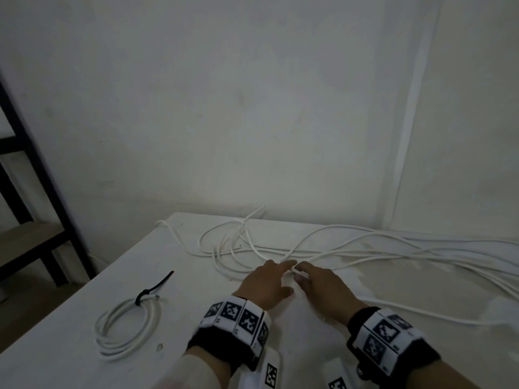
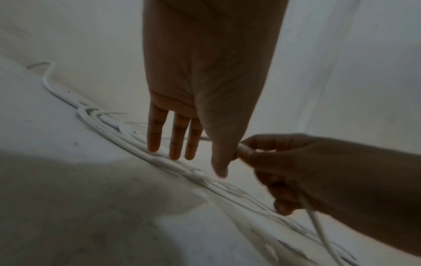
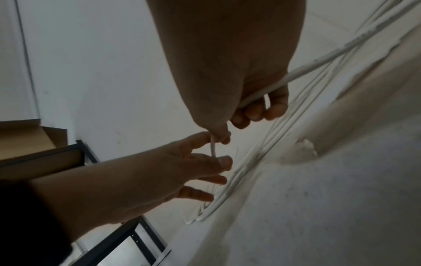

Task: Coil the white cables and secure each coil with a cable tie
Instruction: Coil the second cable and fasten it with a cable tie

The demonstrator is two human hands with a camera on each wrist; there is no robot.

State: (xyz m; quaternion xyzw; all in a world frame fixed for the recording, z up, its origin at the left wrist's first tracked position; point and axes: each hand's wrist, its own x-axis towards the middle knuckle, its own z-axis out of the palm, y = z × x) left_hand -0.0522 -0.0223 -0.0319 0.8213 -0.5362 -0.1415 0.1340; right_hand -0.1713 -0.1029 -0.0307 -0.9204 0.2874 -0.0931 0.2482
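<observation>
Only the wrist views show the right hand (image 2: pixel 296 172) gripping the white cable (image 3: pixel 318 61), left hand (image 2: pixel 200 90) spread.

White cables (image 1: pixel 365 248) on white table (image 1: pixel 196 299); near-left white coil (image 1: pixel 126 329) bound by black cable tie (image 1: pixel 157 284); wristbands (image 1: pixel 238 318) black with black-and-white square markers.

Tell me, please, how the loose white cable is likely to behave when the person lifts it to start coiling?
The loose white cable lies in soft, wandering curves, so it will probably sag and trail, not hold shape. Its strands cross one another, so lifting one may drag others along. Where the right hand grips it, it runs off nearly straight, suggesting some springiness; a fresh coil might loosen until tied like the tied coil.
</observation>
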